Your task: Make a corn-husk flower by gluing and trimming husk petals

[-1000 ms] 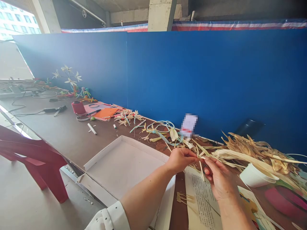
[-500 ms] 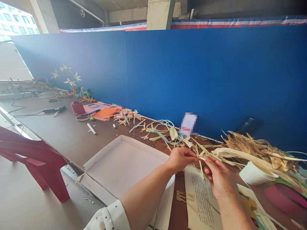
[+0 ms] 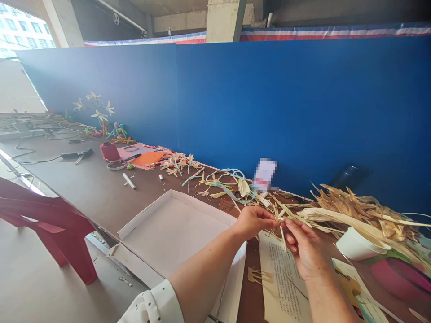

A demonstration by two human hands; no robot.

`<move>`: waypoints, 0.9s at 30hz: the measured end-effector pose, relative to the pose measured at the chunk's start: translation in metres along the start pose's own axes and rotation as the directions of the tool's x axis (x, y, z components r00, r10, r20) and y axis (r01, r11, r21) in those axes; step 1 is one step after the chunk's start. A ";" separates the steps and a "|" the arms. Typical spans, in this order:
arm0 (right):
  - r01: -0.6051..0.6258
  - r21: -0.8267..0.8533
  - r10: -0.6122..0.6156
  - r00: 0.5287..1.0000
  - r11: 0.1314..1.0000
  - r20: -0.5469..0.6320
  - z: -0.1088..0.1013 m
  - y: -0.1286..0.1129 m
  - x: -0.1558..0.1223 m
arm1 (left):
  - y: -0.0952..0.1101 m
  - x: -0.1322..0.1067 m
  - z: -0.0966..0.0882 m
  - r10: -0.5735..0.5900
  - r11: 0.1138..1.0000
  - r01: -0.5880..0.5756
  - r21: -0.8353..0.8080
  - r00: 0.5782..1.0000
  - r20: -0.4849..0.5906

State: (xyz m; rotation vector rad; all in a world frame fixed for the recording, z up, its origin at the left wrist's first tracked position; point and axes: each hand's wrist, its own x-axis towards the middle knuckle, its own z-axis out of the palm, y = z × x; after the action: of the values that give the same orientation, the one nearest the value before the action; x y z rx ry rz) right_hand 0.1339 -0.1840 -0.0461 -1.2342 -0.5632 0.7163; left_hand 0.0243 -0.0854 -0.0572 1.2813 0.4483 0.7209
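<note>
Between my fingertips I hold a pale strip of corn husk (image 3: 283, 237), with its lower end hanging down over a printed sheet (image 3: 283, 278). My left hand (image 3: 254, 222) is closed in a pinch on the husk from the left. From the right, my right hand (image 3: 303, 242) pinches it too, the thumb and forefinger almost touching the left fingertips. Part of the husk is hidden behind the fingers. Just beyond my hands lie dry husk pieces and husk flowers (image 3: 244, 188). A small pale cut-out piece (image 3: 259, 275) rests at the sheet's left edge.
A shallow white box lid (image 3: 188, 233) lies left of my hands. At right are a white cup (image 3: 362, 244) on its side and a pile of dried husks (image 3: 367, 211). Farther left sit a red thread spool (image 3: 109, 151) and orange paper (image 3: 148, 158). A blue panel (image 3: 286, 98) backs the table.
My fingers have shifted slightly around the husk, and its upper end sits a little differently. Both hands keep their pinch; everything else looks the same.
</note>
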 end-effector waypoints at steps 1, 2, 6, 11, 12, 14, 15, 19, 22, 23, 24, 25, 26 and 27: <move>0.004 -0.002 -0.004 1.000 1.000 -0.002 0.000 0.000 0.000 | 0.001 0.000 0.000 -0.003 1.000 0.003 -0.012 1.000 -0.004; 0.007 -0.003 -0.007 1.000 1.000 -0.004 0.000 0.000 0.000 | 0.002 -0.001 0.001 -0.006 1.000 0.006 -0.025 1.000 -0.006; 0.006 -0.007 -0.006 1.000 1.000 -0.003 0.000 0.000 -0.001 | 0.004 -0.001 0.002 -0.018 0.999 0.018 -0.033 1.000 -0.011; 0.005 -0.033 -0.005 1.000 0.999 -0.008 0.001 0.000 -0.001 | 0.004 -0.001 0.000 -0.040 0.999 0.040 -0.014 0.999 -0.008; 0.007 -0.037 -0.007 1.000 0.999 -0.008 0.001 0.000 -0.001 | 0.004 -0.001 0.000 -0.046 0.999 0.046 -0.024 0.999 -0.002; 0.012 -0.037 -0.012 1.000 0.999 -0.009 0.001 0.001 0.000 | 0.004 -0.001 -0.001 -0.060 0.997 0.060 -0.042 0.998 0.005; 0.013 -0.034 -0.013 1.000 0.999 -0.013 0.000 0.002 0.000 | 0.004 -0.001 -0.001 -0.067 0.996 0.068 -0.049 0.998 0.006; 0.006 -0.019 -0.006 1.000 1.000 -0.026 -0.002 0.006 0.003 | 0.003 0.000 -0.003 -0.075 0.995 0.076 -0.063 0.997 0.018; -0.003 -0.001 0.003 1.000 1.000 -0.018 -0.002 0.006 0.004 | 0.001 0.001 -0.003 -0.070 0.996 0.071 -0.053 0.997 0.027; -0.008 0.012 0.008 1.000 1.000 -0.013 -0.002 0.006 0.004 | 0.000 0.001 -0.003 -0.071 0.996 0.073 -0.052 0.997 0.029; -0.015 0.027 0.015 1.000 1.000 -0.005 -0.002 0.006 0.004 | 0.000 0.001 -0.003 -0.073 0.996 0.074 -0.053 0.997 0.031; -0.025 0.043 0.025 1.000 0.999 0.003 -0.002 0.005 0.003 | 0.000 0.001 -0.003 -0.075 0.996 0.076 -0.054 0.997 0.032; -0.037 0.059 0.036 0.999 0.998 0.012 -0.001 0.004 0.003 | 0.000 0.001 -0.003 -0.076 0.995 0.078 -0.056 0.997 0.034; -0.050 0.072 0.049 0.999 0.996 0.021 -0.001 0.004 0.002 | 0.000 0.001 -0.003 -0.077 0.995 0.079 -0.058 0.996 0.036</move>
State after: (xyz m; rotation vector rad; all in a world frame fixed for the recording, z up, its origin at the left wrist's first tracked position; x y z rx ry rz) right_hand 0.1357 -0.1826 -0.0501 -1.1784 -0.5193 0.7841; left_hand 0.0226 -0.0828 -0.0575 1.2119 0.4437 0.6417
